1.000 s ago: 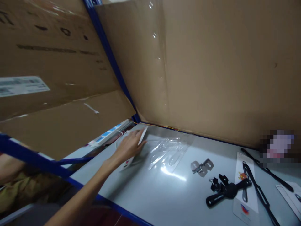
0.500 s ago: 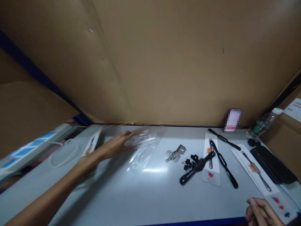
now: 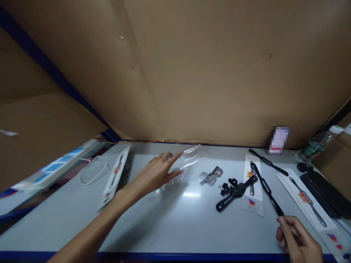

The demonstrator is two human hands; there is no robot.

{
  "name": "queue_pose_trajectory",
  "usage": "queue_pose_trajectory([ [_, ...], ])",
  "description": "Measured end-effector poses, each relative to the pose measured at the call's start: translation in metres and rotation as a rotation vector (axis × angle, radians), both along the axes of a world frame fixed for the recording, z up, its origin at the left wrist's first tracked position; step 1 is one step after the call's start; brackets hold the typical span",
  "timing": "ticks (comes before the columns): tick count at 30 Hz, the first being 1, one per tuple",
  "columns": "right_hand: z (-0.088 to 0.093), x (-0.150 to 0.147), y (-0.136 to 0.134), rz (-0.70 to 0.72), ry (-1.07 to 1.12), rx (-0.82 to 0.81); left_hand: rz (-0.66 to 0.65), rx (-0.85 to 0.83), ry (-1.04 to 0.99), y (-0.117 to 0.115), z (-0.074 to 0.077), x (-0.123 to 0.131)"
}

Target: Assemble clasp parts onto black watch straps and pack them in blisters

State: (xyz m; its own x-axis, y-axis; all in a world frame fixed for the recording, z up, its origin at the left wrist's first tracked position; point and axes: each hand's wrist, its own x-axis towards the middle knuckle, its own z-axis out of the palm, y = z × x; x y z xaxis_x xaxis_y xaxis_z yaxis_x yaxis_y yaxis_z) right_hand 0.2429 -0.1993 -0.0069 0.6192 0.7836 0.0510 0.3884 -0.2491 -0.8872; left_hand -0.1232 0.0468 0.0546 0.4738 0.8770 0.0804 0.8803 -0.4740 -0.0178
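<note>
My left hand (image 3: 160, 168) reaches over the table, thumb and forefinger spread apart at a crumpled clear plastic bag (image 3: 190, 155). The bag lies partly under the fingers, and the hand does not close around it. At the lower right, my right hand (image 3: 298, 235) has its thumb and fingers together on the near end of a slim black bar (image 3: 265, 186) with a slot in its middle. Left of that bar lie a black two-handled tool (image 3: 238, 190), small black parts (image 3: 226, 188) and flat metal pieces (image 3: 212, 176). A printed card (image 3: 253, 204) lies partly beneath the tool and the bar.
Another black slotted bar (image 3: 268, 162) lies behind. Further right are printed cards (image 3: 304, 197), a black case (image 3: 326, 193) and a plastic bottle (image 3: 318, 144). A phone (image 3: 279, 140) leans on the cardboard wall. A packaged card (image 3: 115, 175), white cable (image 3: 94, 171) and power strip (image 3: 55, 168) sit left.
My left hand has moved right, pushing the plastic bag, which looks more bunched. My right hand has come up and left to the end of the black bar. The view has turned slightly left.
</note>
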Motion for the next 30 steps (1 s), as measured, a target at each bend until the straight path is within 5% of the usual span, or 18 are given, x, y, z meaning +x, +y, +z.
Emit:
queue_pose_trajectory([
  [9, 0.068, -0.004, 0.049, 0.224, -0.479, 0.131, 0.28, 0.155, 0.087, 0.03, -0.005, 0.038],
  [13, 0.087, -0.011, 0.095, 0.373, -0.563, 0.154, 0.007, 0.21, -0.09, 0.013, -0.006, 0.053],
  [16, 0.087, -0.02, 0.136, 0.526, -0.67, 0.047, -0.31, 0.015, -0.198, -0.005, -0.006, 0.072],
  [18, 0.082, -0.026, 0.161, 0.617, -0.777, -0.102, -0.409, -0.105, -0.203, -0.012, -0.007, 0.081],
  [23, 0.064, -0.033, 0.195, 0.756, -0.923, -0.314, -0.442, -0.261, -0.15, -0.008, -0.011, 0.087],
  [30, 0.05, -0.008, 0.19, 0.706, -0.872, -0.396, -0.404, -0.381, -0.262, -0.004, -0.027, 0.066],
])
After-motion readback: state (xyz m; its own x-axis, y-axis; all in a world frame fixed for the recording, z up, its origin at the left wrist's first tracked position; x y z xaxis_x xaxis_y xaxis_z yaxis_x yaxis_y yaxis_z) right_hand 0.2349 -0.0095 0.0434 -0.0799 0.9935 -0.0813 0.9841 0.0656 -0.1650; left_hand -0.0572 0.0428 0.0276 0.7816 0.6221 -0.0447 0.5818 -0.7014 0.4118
